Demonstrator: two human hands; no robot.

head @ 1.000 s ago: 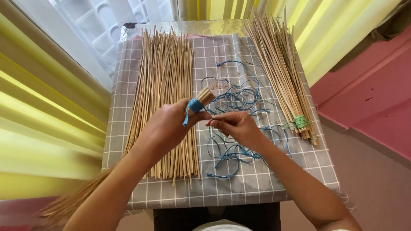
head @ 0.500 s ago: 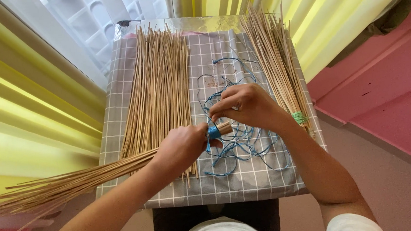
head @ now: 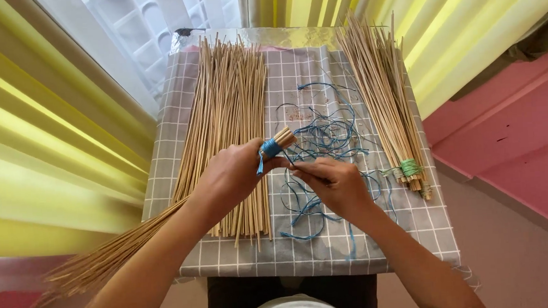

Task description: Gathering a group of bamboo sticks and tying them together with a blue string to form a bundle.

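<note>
My left hand grips a bundle of thin tan sticks near its cut end, which pokes out toward the upper right. A blue cord wrap binds that end. The long tips fan out past the table's lower left corner. My right hand sits just right of the wrap, fingers pinched on a strand of blue cord that runs to the wrap.
A small table under a grey checked cloth carries a loose pile of sticks on the left, tangled blue cords in the middle, and tied bundles with a green wrap on the right. Yellow curtains hang on both sides.
The bundle's wrapped end rose and tilted up to the right. My right hand came from above the wrap down to its right side, still pinching the cord.
</note>
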